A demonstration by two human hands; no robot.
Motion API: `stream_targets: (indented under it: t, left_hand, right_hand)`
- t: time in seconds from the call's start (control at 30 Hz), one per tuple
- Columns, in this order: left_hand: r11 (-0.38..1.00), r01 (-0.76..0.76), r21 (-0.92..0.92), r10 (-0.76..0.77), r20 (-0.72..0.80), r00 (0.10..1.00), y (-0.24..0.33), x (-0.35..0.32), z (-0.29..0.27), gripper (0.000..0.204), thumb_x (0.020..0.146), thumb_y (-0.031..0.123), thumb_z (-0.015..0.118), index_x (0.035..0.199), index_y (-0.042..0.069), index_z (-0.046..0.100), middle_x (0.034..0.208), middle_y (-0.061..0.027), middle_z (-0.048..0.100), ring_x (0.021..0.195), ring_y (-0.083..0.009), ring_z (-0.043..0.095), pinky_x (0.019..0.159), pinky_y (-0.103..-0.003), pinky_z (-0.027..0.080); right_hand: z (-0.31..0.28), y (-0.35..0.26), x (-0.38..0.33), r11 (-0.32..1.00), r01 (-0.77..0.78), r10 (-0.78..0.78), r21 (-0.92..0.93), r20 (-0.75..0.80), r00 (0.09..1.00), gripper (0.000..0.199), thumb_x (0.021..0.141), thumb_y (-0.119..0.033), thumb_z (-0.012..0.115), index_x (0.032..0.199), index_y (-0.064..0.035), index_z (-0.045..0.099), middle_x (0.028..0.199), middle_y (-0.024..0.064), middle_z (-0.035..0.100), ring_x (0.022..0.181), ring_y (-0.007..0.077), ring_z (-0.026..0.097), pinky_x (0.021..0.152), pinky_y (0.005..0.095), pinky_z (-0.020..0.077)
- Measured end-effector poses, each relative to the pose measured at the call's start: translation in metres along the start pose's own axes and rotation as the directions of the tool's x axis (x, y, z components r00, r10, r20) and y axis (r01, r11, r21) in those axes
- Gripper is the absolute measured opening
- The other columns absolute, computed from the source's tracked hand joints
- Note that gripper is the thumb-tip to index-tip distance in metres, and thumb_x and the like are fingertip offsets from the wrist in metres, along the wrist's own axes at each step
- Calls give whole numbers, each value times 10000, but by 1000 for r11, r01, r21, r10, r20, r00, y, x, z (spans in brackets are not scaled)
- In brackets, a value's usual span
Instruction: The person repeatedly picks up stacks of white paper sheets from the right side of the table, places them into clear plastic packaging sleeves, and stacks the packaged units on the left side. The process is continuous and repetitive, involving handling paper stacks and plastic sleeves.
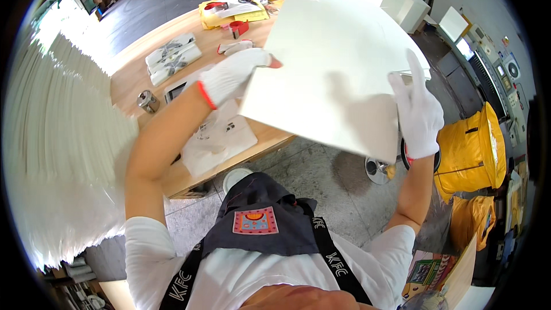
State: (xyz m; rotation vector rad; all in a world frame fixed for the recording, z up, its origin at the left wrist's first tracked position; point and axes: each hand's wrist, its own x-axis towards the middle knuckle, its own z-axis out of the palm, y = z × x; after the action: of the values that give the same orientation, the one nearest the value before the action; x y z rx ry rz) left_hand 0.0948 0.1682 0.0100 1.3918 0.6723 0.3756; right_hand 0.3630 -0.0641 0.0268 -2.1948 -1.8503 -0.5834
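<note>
Your dark apron (261,227) fills the foreground as you hold a large white sheet (333,74) above the wooden table (129,77). Left hand (232,74) clamps its near-left edge, fingers closed on it; right hand (419,112) steadies the right edge, index finger extended along it, apparently keeping the sheet flat. Its long axis runs away from you, far end tilted up. Tape rolls (238,26) lie beyond.
</note>
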Motion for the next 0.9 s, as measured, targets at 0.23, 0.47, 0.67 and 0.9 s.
stream_targets:
  t: [0.23,0.47,0.67,0.9]
  left_hand:
    - [709,-172,684,260,-27,965,-52,-39,-26,455,858,253,602,1203,-32,518,1094,-207,627,916,-281,646,861,-364,477]
    - [491,-292,821,614,-88,785,-144,-96,69,878,619,234,794,1338,-33,367,1497,-306,216,1393,-479,226,1123,-481,283]
    - [379,-67,923,698,-238,675,-181,-145,-32,715,658,212,807,1306,93,527,1377,-140,478,1250,-345,478,1025,-443,411]
    - [454,510,730,-11,-568,823,-210,-132,-115,663,778,305,712,1359,78,488,1032,-118,604,972,-279,580,847,-372,480]
  right_hand:
    - [68,-74,8,475,-7,35,880,-11,999,519,923,-151,558,1396,28,441,1346,187,531,1284,209,457,1069,306,339]
    - [125,-188,-22,220,-305,177,927,269,947,408,875,-203,665,1202,24,577,1099,162,658,987,232,629,860,359,489]
    - [163,-167,-40,410,-264,36,873,274,961,293,910,-211,613,1102,9,629,933,158,688,802,228,647,755,358,507]
    - [144,-176,-44,686,-106,-213,720,338,917,243,860,-248,644,1042,-89,665,999,140,683,799,339,671,697,391,532]
